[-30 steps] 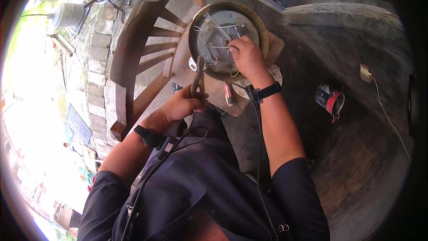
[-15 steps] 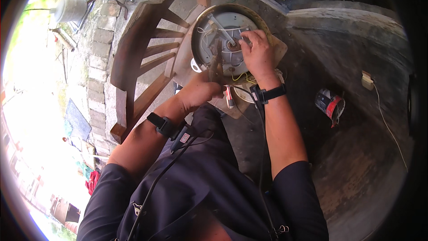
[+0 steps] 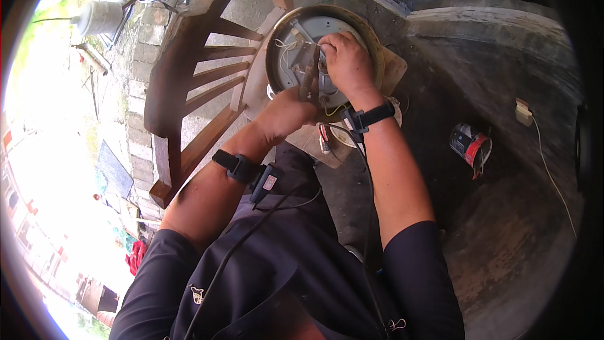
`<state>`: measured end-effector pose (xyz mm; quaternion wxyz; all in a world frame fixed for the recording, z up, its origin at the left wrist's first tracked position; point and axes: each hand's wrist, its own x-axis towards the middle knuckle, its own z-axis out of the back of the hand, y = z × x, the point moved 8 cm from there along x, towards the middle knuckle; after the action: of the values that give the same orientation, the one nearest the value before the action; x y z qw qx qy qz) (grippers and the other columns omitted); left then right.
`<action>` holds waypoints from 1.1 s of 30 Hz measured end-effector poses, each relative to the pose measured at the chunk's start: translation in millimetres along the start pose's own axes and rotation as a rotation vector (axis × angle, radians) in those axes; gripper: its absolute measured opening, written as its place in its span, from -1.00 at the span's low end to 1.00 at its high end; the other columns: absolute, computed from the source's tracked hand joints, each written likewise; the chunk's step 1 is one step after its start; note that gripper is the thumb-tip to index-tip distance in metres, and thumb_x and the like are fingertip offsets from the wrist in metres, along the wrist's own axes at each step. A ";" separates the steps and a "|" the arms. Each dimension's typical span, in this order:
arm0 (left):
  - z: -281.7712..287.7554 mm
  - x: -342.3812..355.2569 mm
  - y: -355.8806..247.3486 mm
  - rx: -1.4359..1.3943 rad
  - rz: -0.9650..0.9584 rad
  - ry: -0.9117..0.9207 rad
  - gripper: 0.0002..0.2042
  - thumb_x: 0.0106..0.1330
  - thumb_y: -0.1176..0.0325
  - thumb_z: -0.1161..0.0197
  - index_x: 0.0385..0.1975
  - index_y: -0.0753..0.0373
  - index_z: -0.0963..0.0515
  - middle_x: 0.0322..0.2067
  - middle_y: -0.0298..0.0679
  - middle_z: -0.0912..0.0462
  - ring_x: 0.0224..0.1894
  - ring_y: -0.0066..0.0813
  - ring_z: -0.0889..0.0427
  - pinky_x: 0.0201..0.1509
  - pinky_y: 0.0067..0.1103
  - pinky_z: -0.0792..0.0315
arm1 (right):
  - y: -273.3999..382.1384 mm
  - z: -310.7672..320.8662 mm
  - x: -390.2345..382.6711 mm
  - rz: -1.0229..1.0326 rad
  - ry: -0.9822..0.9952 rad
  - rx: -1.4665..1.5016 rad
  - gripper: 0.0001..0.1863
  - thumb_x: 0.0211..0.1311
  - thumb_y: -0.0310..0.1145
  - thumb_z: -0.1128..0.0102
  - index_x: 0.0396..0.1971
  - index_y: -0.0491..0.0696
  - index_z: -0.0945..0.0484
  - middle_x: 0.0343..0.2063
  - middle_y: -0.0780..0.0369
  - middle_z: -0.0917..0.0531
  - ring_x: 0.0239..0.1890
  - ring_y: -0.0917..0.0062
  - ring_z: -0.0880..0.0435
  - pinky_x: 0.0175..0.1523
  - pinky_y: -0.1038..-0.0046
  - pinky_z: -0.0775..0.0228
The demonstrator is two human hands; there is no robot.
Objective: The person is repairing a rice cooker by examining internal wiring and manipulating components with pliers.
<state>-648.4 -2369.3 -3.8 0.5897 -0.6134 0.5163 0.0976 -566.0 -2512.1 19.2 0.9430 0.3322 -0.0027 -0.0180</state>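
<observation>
A round metal appliance base (image 3: 328, 24), open to show a grey plate, small fittings and loose white wires (image 3: 285, 46), sits on a wooden chair seat (image 3: 393, 72). My left hand (image 3: 288, 113) is closed round dark, pliers-like tool handles (image 3: 308, 85); the tool reaches up over the plate. My right hand (image 3: 346, 63) has its fingers bent together at the tool's upper end, near the plate's centre; what they pinch is hidden. A yellow wire (image 3: 335, 109) curves below the base. A red-and-white cylindrical item (image 3: 324, 140) lies just beneath it.
The wooden chair back (image 3: 165, 88) rises at left, beside pale blocks (image 3: 150, 36). A black-and-red bucket (image 3: 469, 148) lies near the dark wall at right, below a socket (image 3: 523, 112) with a white cord. A tall pale container (image 3: 97, 19) stands outside at upper left.
My left hand has moved up and right, bringing the tool from the base's lower edge to its middle. My right hand's fingers have shifted up and now meet the tool's end.
</observation>
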 end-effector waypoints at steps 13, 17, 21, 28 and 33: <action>3.6 11.6 -2.1 -0.293 -0.024 -0.007 -0.78 0.08 0.47 -0.20 -0.32 0.46 -0.62 -0.41 -0.13 -0.67 -0.33 -0.38 -0.65 -0.18 -0.49 -0.49 | -1.5 2.7 -3.8 0.001 -0.011 0.050 -0.94 0.23 -0.39 -0.21 -0.34 -0.01 -0.62 -0.29 0.13 -0.63 -0.20 0.12 -0.64 -0.10 0.18 -0.51; 10.6 19.9 -11.3 -0.301 -0.004 0.021 -0.76 0.13 0.51 -0.16 -0.22 0.47 -0.57 -0.32 -0.10 -0.65 -0.27 -0.34 -0.68 -0.18 -0.48 -0.55 | -1.5 2.6 -3.5 0.030 0.011 0.131 -0.92 0.24 -0.39 -0.18 -0.33 -0.01 -0.63 -0.28 0.11 -0.65 -0.20 0.10 -0.65 -0.09 0.18 -0.52; 11.9 25.0 -12.0 -0.303 0.032 -0.052 -0.72 0.19 0.53 -0.09 -0.12 0.47 -0.53 -0.26 -0.12 -0.64 -0.26 -0.32 -0.70 -0.24 -0.54 -0.57 | -2.1 1.1 -0.8 0.037 0.049 0.118 -0.90 0.26 -0.44 -0.18 -0.26 -0.05 -0.62 -0.28 0.10 -0.66 -0.18 0.12 -0.66 -0.06 0.24 -0.52; 15.1 20.1 -13.8 -0.177 0.047 -0.112 -0.79 0.28 0.48 -0.07 -0.16 0.38 -0.55 -0.35 -0.17 -0.65 -0.41 -0.42 -0.69 -0.48 -0.62 -0.39 | -2.5 1.9 -0.3 0.008 0.046 0.132 -0.89 0.27 -0.43 -0.15 -0.26 -0.06 -0.62 -0.27 0.09 -0.65 -0.17 0.11 -0.66 -0.05 0.23 -0.51; 17.6 20.7 -13.7 -0.127 0.041 -0.186 -0.78 0.43 0.23 -0.17 -0.33 0.28 -0.56 -0.51 -0.27 -0.61 -0.58 -0.54 -0.56 -0.56 -0.62 -0.28 | -5.1 1.0 0.5 0.007 0.051 0.123 -0.90 0.27 -0.44 -0.15 -0.26 -0.06 -0.62 -0.27 0.09 -0.65 -0.16 0.11 -0.66 -0.03 0.23 -0.50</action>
<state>-620.3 -2368.6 -15.4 0.5929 -0.6270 0.4647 0.1985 -565.7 -2516.8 16.8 0.9206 0.3900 0.0190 -0.0061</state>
